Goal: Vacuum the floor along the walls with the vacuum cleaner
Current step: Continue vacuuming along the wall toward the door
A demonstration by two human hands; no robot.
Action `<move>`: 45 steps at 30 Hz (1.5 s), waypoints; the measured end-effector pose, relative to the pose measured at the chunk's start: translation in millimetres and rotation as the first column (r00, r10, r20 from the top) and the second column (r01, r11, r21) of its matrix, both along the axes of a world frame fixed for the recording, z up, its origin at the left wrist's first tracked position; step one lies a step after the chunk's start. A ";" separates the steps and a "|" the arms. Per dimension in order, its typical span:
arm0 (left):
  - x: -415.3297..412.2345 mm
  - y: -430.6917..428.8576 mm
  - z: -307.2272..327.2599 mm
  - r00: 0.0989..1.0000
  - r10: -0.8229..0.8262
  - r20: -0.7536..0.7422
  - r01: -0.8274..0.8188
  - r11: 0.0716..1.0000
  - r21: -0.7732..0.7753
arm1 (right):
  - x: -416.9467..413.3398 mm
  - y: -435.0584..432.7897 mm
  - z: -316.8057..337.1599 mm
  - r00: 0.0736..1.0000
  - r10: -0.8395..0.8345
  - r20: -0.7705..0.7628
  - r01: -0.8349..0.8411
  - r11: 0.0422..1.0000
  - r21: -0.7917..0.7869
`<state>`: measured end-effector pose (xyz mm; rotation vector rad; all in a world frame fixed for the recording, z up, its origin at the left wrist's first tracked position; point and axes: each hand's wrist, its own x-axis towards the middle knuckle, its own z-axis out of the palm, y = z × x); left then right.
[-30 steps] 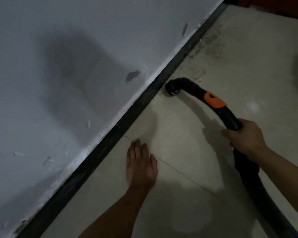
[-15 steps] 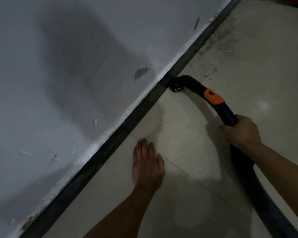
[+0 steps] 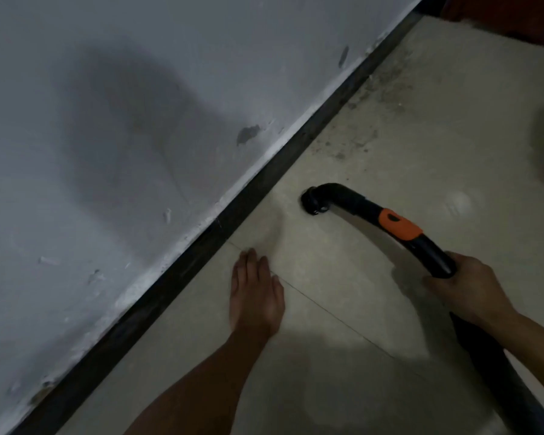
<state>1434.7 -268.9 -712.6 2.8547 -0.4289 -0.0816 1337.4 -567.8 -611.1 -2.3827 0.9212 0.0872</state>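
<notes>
- The right hand (image 3: 465, 290), at the right edge of the frame, is wrapped around the black curved vacuum wand (image 3: 421, 246), fingers closed about it just below the orange collar (image 3: 398, 226).
- The wand arcs from that grip up and left toward mid-frame, ending in a bent black nozzle tip (image 3: 313, 202) whose mouth faces down at the floor; in this dim light it looks to be touching the tile, though that is hard to confirm.
- The nozzle tip lies near the dark baseboard (image 3: 264, 180) but apart from it, with a strip of bare tile between them.
- Behind the right hand the ribbed black hose (image 3: 509, 381) runs down to the lower right corner of the frame.
- The left hand (image 3: 255, 296), low and centre, lies flat on the floor, palm down, fingers straight and close together, holding nothing; its fingertips point toward the baseboard.
- A thin tile joint (image 3: 327, 312) runs diagonally under the left hand toward the lower right.
- The pale tiled floor (image 3: 296, 387) fills the right and lower part of the frame; a patch of grey dust and grit (image 3: 380, 98) sits along the baseboard at upper right.
- The white wall (image 3: 107, 120) fills the upper left, with chipped paint marks and a soft dark shadow across it.
</notes>
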 end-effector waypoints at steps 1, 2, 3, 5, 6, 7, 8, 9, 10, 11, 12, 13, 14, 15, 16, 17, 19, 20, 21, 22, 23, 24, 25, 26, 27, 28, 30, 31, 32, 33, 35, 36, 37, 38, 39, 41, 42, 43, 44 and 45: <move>0.1 0.3 0.1 1.000 -0.005 0.003 0.005 1.000 0.007 | -5.2 1.8 1.5 0.999 0.036 -0.005 -0.036 0.999 0.006; -0.3 0.5 1.1 1.000 -0.007 0.009 0.007 1.000 0.014 | -11.3 5.8 1.8 0.996 0.086 -0.017 -0.086 0.996 0.009; -0.7 0.2 2.7 1.000 -0.008 0.015 0.008 1.000 0.016 | -18.1 10.4 1.3 0.990 0.137 -0.037 -0.137 0.991 0.005; -1.6 1.4 7.3 1.000 -0.024 0.013 0.024 1.000 -0.004 | -30.0 15.7 -1.2 0.982 0.179 -0.063 -0.179 0.984 -0.005; -1.4 3.7 9.3 0.999 -0.045 0.009 0.045 0.999 -0.026 | -32.8 15.0 -3.0 0.986 0.154 -0.057 -0.154 0.988 -0.004; -1.1 8.0 11.0 0.997 -0.072 0.008 0.072 0.996 -0.049 | -32.8 13.0 -4.9 0.994 0.100 -0.046 -0.100 0.995 -0.001; -1.4 14.7 12.6 0.995 -0.098 0.009 0.098 0.993 -0.067 | -29.6 10.8 -7.3 0.999 0.034 -0.031 -0.034 0.999 -0.002; -3.3 23.8 13.9 0.993 -0.120 0.017 0.120 0.990 -0.073 | -23.4 10.3 -9.3 1.000 -0.025 -0.016 0.025 1.000 -0.003; -7.2 34.5 15.3 0.991 -0.131 0.027 0.132 0.989 -0.068 | -14.6 12.1 -10.8 0.998 -0.061 -0.001 0.061 0.998 -0.001; -12.9 46.0 17.2 0.991 -0.127 0.034 0.128 0.990 -0.060 | -4.1 16.5 -11.8 0.997 -0.071 0.009 0.071 0.997 0.009; -19.7 57.4 19.3 0.993 -0.109 0.041 0.111 0.992 -0.056 | 7.8 23.3 -12.0 0.998 -0.058 0.010 0.058 0.998 0.025; -25.8 67.9 21.1 0.996 -0.082 0.042 0.085 0.995 -0.059 | 19.9 31.7 -11.3 1.000 -0.031 0.007 0.031 0.999 0.041; -31.0 76.6 22.4 0.998 -0.052 0.033 0.054 0.997 -0.063 | 30.6 40.7 -10.4 1.000 0.006 0.002 -0.006 0.998 0.058; -34.6 83.7 23.4 1.000 -0.022 0.018 0.024 0.997 -0.068 | 38.7 49.9 -9.6 0.999 0.048 -0.003 -0.047 0.996 0.079; -36.2 89.0 23.8 1.000 0.001 0.005 -0.001 0.997 -0.071 | 42.9 58.7 -8.6 0.997 0.082 -0.007 -0.081 0.992 0.101; -36.0 93.0 24.0 1.000 0.017 -0.006 -0.018 0.997 -0.075 | 41.9 66.8 -8.4 0.994 0.107 -0.009 -0.105 0.987 0.122; -35.5 97.1 23.8 0.999 0.032 -0.011 -0.033 0.995 -0.091 | 22.7 78.7 -9.5 0.988 0.157 -0.005 -0.154 0.976 0.154; -35.3 97.7 23.8 0.999 0.038 -0.007 -0.038 0.993 -0.109 | 8.3 82.9 -9.5 0.980 0.199 -0.002 -0.196 0.968 0.156; -35.9 98.1 23.8 0.999 0.044 -0.003 -0.044 0.990 -0.131 | -6.8 86.0 -9.3 0.969 0.248 -0.009 -0.244 0.957 0.154; -36.8 98.1 24.1 0.999 0.044 -0.004 -0.044 0.988 -0.147 | -21.6 87.9 -8.6 0.956 0.293 -0.023 -0.286 0.946 0.153; -37.7 97.9 24.0 0.999 0.038 -0.007 -0.039 0.987 -0.154 | -35.4 87.5 -7.5 0.947 0.319 -0.036 -0.311 0.939 0.150; -37.9 98.2 23.7 0.999 0.033 -0.009 -0.034 0.988 -0.153 | -46.7 83.3 -6.5 0.947 0.319 -0.046 -0.310 0.940 0.140; -37.5 98.9 23.2 1.000 0.030 -0.009 -0.031 0.988 -0.149 | -55.5 75.0 -4.6 0.955 0.291 -0.058 -0.283 0.951 0.123; -37.0 99.4 22.7 1.000 0.029 -0.009 -0.030 0.989 -0.142 | -62.9 62.4 -2.3 0.966 0.246 -0.073 -0.238 0.966 0.104; -36.7 99.8 22.5 1.000 0.028 -0.007 -0.029 0.991 -0.132 | -70.3 46.7 1.0 0.976 0.196 -0.092 -0.188 0.978 0.093; -36.2 99.8 22.7 1.000 0.027 -0.005 -0.028 0.992 -0.122 | -78.3 28.3 4.7 0.983 0.149 -0.106 -0.140 0.986 0.087; -34.2 97.8 22.7 1.000 0.020 -0.001 -0.020 0.993 -0.114 | -99.7 -9.6 11.7 0.986 0.076 -0.147 -0.065 0.995 0.076; -32.6 94.6 23.0 1.000 0.003 0.006 -0.002 0.993 -0.114 | -113.0 -26.8 13.0 0.982 0.045 -0.181 -0.034 0.997 0.065; -30.3 89.2 23.6 1.000 -0.026 0.016 0.028 0.993 -0.116 | -126.9 -40.7 13.5 0.976 0.015 -0.216 -0.003 0.998 0.056; -27.7 81.1 24.5 0.998 -0.061 0.026 0.064 0.991 -0.121 | -140.2 -50.8 13.4 0.970 -0.010 -0.244 0.023 0.999 0.050; -19.8 57.1 26.6 0.990 -0.135 0.045 0.140 0.980 -0.143 | -159.8 -60.5 11.7 0.967 -0.060 -0.247 0.078 0.995 0.065; -14.6 41.6 28.1 0.985 -0.166 0.047 0.171 0.973 -0.157 | -165.4 -61.6 10.3 0.969 -0.089 -0.229 0.111 0.990 0.082; -8.7 25.3 30.2 0.981 -0.190 0.039 0.194 0.966 -0.169 | -168.5 -61.2 7.9 0.971 -0.120 -0.205 0.144 0.984 0.106; -2.2 8.3 32.6 0.978 -0.209 0.030 0.211 0.962 -0.176 | -169.8 -60.6 4.0 0.972 -0.150 -0.181 0.176 0.975 0.136; 4.9 -8.3 34.6 0.975 -0.222 0.023 0.222 0.958 -0.181 | -169.9 -59.8 -1.0 0.971 -0.181 -0.158 0.206 0.965 0.161; 19.9 -36.8 36.5 0.974 -0.227 0.012 0.226 0.960 -0.164 | -167.6 -59.6 -10.9 0.957 -0.271 -0.103 0.286 0.944 0.165; 27.8 -47.7 35.9 0.975 -0.223 0.011 0.222 0.965 -0.138 | -165.2 -61.0 -14.3 0.940 -0.333 -0.071 0.340 0.929 0.148; 35.9 -56.0 34.6 0.976 -0.217 0.013 0.217 0.970 -0.107 | -161.4 -62.4 -15.6 0.919 -0.394 -0.032 0.395 0.910 0.131; 43.9 -62.7 32.5 0.978 -0.208 0.017 0.209 0.975 -0.073 | -156.0 -62.8 -15.4 0.896 -0.444 0.007 0.440 0.891 0.109; 51.6 -67.9 29.8 0.981 -0.194 0.022 0.195 0.980 -0.040 | -149.3 -61.7 -14.3 0.883 -0.467 0.038 0.464 0.883 0.078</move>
